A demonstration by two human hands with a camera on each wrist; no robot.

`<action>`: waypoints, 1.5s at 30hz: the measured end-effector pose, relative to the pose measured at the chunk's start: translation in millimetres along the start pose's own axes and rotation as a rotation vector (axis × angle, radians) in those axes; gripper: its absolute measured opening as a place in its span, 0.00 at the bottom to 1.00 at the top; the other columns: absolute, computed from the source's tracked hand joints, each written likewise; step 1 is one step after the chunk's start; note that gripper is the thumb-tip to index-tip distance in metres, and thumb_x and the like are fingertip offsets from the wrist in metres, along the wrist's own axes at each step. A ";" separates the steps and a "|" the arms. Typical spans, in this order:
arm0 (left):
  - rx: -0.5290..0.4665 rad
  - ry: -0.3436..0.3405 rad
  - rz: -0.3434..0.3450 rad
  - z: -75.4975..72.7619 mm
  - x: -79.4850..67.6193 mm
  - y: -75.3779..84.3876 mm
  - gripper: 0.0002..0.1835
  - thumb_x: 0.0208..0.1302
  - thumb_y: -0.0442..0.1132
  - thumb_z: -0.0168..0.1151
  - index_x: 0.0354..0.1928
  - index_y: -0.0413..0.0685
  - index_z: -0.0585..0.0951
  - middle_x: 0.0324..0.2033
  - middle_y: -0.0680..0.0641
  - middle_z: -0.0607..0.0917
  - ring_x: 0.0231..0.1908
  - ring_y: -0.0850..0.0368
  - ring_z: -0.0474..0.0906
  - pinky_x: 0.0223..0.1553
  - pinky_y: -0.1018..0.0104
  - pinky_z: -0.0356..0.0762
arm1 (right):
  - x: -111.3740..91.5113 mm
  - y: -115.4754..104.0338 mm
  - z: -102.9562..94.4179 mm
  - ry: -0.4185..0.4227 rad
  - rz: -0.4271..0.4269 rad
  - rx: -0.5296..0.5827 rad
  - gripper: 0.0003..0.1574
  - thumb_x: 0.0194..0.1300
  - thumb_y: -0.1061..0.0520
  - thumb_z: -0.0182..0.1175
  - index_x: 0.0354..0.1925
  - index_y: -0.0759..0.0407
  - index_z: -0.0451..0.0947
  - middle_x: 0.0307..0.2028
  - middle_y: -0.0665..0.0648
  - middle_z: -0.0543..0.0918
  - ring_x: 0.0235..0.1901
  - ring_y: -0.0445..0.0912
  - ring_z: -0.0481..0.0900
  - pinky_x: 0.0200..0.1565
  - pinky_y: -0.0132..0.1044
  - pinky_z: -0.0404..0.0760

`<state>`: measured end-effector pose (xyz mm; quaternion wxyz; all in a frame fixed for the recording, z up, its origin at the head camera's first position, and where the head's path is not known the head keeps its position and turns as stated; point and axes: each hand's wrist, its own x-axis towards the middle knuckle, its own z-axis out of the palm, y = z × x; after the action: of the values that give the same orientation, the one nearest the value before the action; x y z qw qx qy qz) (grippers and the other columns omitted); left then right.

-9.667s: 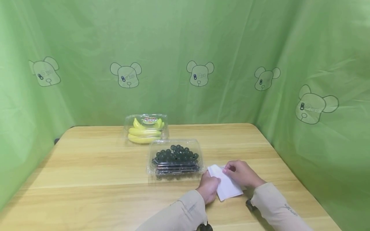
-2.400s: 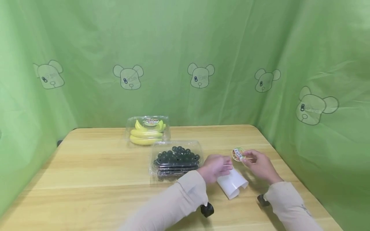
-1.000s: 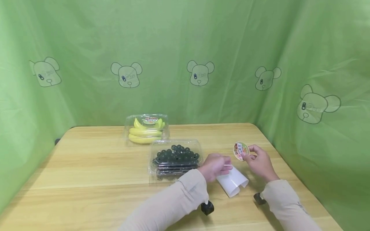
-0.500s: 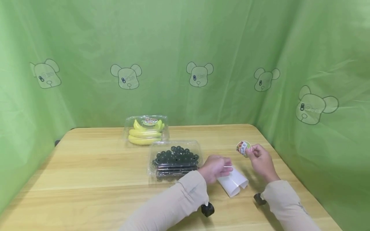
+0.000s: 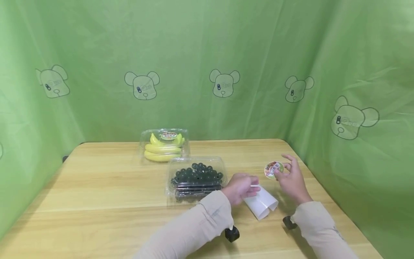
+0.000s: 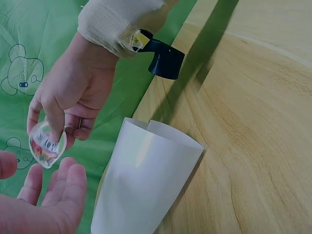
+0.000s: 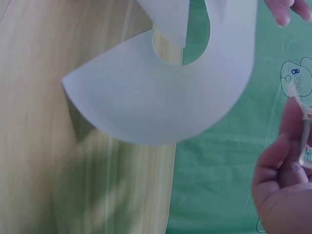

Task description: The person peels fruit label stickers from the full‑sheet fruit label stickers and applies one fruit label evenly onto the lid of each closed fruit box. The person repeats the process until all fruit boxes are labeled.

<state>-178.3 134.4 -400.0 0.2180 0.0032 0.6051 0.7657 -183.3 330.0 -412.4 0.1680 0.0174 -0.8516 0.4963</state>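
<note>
My right hand (image 5: 295,181) pinches a round, colourful printed sticker (image 5: 273,169) above the right side of the table. In the left wrist view the sticker (image 6: 47,145) looks bent, its face towards that camera. My left hand (image 5: 240,187) is beside it with fingers extended and slightly bent. The left wrist view shows that palm (image 6: 48,207) near the sticker, the fingers holding nothing. Below the hands a curled white backing sheet (image 5: 261,203) rests on the table, its far end hidden behind my left fingers in the head view.
A clear clamshell box of dark grapes (image 5: 198,176) stands left of my left hand. Farther back is another clear box with bananas (image 5: 162,148), a round label on its lid. Green curtains (image 5: 181,43) surround the wooden table (image 5: 106,201).
Earlier both hands held the white sheet; now it lies curled on the table, and my right hand has the sticker. Over the last second the sticker has turned and a right finger has lifted.
</note>
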 end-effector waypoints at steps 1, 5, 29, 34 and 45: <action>-0.002 0.001 0.001 0.0 0.4 -0.1 0.15 0.65 0.32 0.59 0.50 0.29 0.75 0.42 0.41 0.82 0.40 0.49 0.82 0.47 0.59 0.82 | 0.1 -0.1 0.2 0.001 -0.004 -0.008 0.36 0.69 0.67 0.51 0.71 0.63 0.52 0.55 0.73 0.70 0.31 0.46 0.80 0.32 0.34 0.85; 0.006 0.006 -0.004 -0.3 1.1 -0.2 0.14 0.65 0.33 0.59 0.50 0.30 0.76 0.41 0.42 0.82 0.40 0.49 0.82 0.47 0.59 0.82 | -1.3 -0.8 0.3 -0.006 -0.006 -0.090 0.22 0.72 0.62 0.50 0.62 0.67 0.66 0.54 0.72 0.74 0.40 0.55 0.78 0.39 0.41 0.83; 0.028 -0.011 0.059 -4.2 3.8 4.5 0.15 0.66 0.34 0.58 0.52 0.34 0.77 0.52 0.40 0.79 0.57 0.38 0.72 0.57 0.49 0.75 | -2.0 -9.0 3.3 -0.148 0.028 0.030 0.17 0.70 0.67 0.48 0.55 0.72 0.63 0.50 0.75 0.77 0.38 0.51 0.79 0.41 0.36 0.82; 0.027 -0.032 0.092 -5.0 3.7 8.1 0.13 0.67 0.37 0.58 0.51 0.41 0.78 0.52 0.43 0.79 0.58 0.39 0.71 0.58 0.48 0.74 | -1.9 -11.0 5.1 -0.136 0.020 0.008 0.20 0.68 0.66 0.52 0.56 0.73 0.65 0.51 0.73 0.76 0.38 0.54 0.78 0.36 0.34 0.82; -0.012 -0.062 0.121 -5.6 3.5 12.9 0.13 0.68 0.38 0.58 0.51 0.41 0.78 0.50 0.44 0.80 0.55 0.41 0.75 0.56 0.49 0.76 | -2.9 -15.9 8.5 -0.183 -0.013 0.046 0.35 0.66 0.68 0.55 0.69 0.68 0.58 0.52 0.73 0.74 0.39 0.44 0.81 0.40 0.39 0.85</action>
<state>-187.2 128.1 -390.4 0.1903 0.0622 0.5920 0.7806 -179.8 314.3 -403.8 0.0920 0.0720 -0.8515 0.5111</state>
